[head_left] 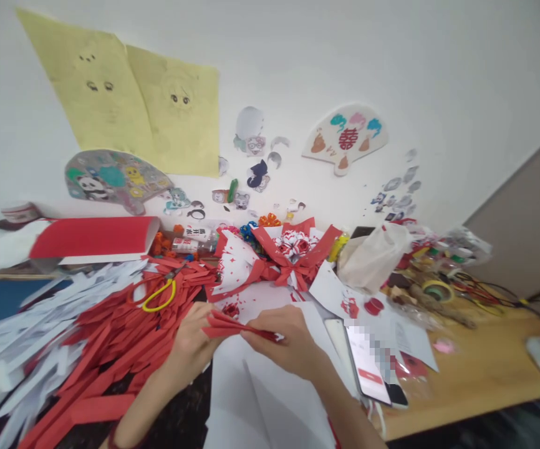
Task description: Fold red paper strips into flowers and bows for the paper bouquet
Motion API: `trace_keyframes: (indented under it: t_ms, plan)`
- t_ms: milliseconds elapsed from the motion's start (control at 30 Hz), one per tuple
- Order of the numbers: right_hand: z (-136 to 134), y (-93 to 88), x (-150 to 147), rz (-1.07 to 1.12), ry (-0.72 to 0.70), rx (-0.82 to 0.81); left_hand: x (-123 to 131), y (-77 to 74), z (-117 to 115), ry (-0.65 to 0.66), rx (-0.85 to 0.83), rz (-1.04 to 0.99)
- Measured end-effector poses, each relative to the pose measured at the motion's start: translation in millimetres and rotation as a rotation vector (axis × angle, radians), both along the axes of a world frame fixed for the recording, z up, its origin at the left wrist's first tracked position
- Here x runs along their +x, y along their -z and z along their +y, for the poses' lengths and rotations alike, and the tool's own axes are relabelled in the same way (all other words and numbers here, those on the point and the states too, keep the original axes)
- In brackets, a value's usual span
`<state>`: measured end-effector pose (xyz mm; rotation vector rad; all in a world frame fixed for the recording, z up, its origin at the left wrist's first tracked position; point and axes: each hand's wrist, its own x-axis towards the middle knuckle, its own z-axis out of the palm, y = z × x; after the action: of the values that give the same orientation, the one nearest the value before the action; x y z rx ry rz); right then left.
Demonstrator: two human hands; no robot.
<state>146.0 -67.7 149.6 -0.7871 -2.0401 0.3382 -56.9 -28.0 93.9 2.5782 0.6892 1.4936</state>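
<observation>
Between my two hands is a small bundle of folded red paper strips (227, 325), with a bit of white showing at its right end. My left hand (194, 330) grips the fanned left end. My right hand (289, 337) pinches the other end, thumb on top and fingers beneath. Under the hands lie white paper sheets (251, 393). Just beyond them sits a little red-and-white paper piece (231, 310). A heap of red paper strips (115, 337) spreads to the left of my left hand, beside many white strips (73, 312).
Scissors with yellow and red handles (160, 295) rest on the red strips. Paper bouquets (293, 249) stand against the wall. A lit phone (368, 368) lies right of my hands, near a red spool (373, 305). Cables, tape (438, 292) and a white bag (375, 255) crowd the right side.
</observation>
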Motion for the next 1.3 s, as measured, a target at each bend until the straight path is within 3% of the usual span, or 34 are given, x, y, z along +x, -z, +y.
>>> trace_keyframes:
  t_ms: [167,300,400,533,633,833,1000,1067,1167,1300]
  plan:
    - [-2.7,-2.5,17.7,-0.111,-0.091,-0.162,4.0,-11.9,19.7,0.291,-0.376,0.271]
    - [-5.5,0.2,22.8,-0.182,-0.274,-0.298,8.6,-34.8,32.3,0.479,-0.472,0.460]
    - [-3.1,9.4,21.9,-0.226,-0.359,-0.330,13.4,-56.0,35.0,0.543,-0.480,0.540]
    - [4.9,23.1,21.8,-0.317,-0.313,-0.333,24.6,-77.2,27.2,0.389,-0.280,0.651]
    - [10.1,30.2,23.2,-0.395,-0.180,-0.309,35.7,-79.5,13.8,0.191,-0.100,0.745]
    - [10.4,41.1,23.2,-0.414,0.133,-0.198,48.9,-50.1,-21.8,-0.119,0.153,0.566]
    - [1.1,51.5,16.4,-0.193,0.301,-0.024,55.0,-24.0,-51.3,-0.481,0.282,0.320]
    - [-5.1,52.5,10.2,-0.083,0.364,0.022,57.6,-18.3,-59.8,-0.510,0.226,0.140]
    - [-16.1,47.9,-0.4,0.050,0.396,0.037,59.1,-16.4,-68.2,-0.423,0.025,-0.122]
    - [-27.7,37.1,-12.3,0.238,0.365,-0.168,55.2,-18.0,-72.1,-0.326,-0.269,-0.289]
